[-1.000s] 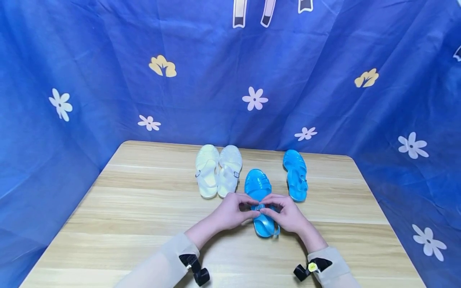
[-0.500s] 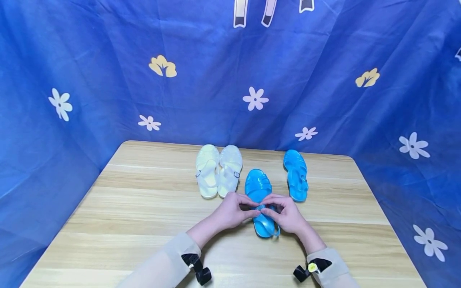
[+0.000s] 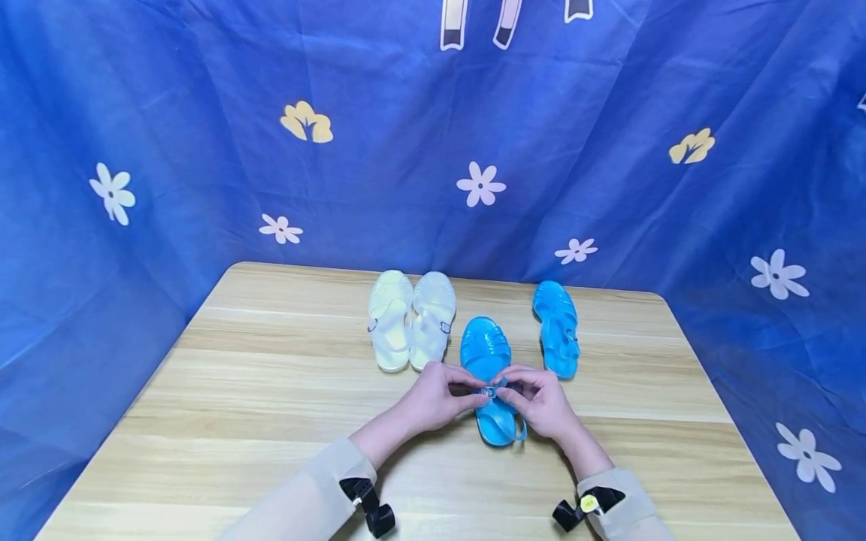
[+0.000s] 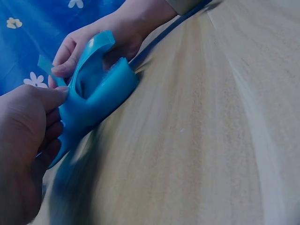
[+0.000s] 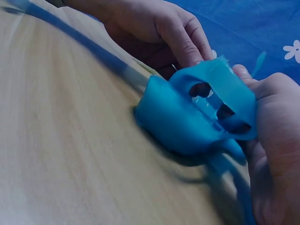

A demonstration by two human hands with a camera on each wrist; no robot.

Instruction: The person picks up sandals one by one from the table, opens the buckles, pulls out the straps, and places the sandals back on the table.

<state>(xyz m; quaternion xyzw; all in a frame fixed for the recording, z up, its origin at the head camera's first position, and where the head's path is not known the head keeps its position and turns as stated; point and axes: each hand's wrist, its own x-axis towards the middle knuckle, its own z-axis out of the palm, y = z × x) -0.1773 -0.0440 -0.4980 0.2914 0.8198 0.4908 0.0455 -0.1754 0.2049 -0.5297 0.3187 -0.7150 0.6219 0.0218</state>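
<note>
A blue jelly sandal (image 3: 485, 347) lies on the table with its toe pointing away from me. My left hand (image 3: 436, 394) pinches the buckle (image 3: 489, 391) area of its ankle strap from the left. From the right, my right hand (image 3: 537, 402) pinches the strap's free end (image 3: 501, 384) between thumb and index finger, close to the buckle. The left wrist view shows the sandal's heel (image 4: 112, 89) and both hands on the strap. In the right wrist view the heel (image 5: 173, 122) faces the camera; the fingers partly hide the buckle.
A second blue sandal (image 3: 556, 330) stands further back on the right. Two white sandals (image 3: 389, 323) are side by side at the back, left of the middle. The wooden table (image 3: 271, 391) meets a blue patterned curtain (image 3: 379, 150) at its far edge.
My right thumb and fingers have shifted slightly right, and the strap end now rises from the buckle, which shows more plainly. My left hand stays almost where it was.
</note>
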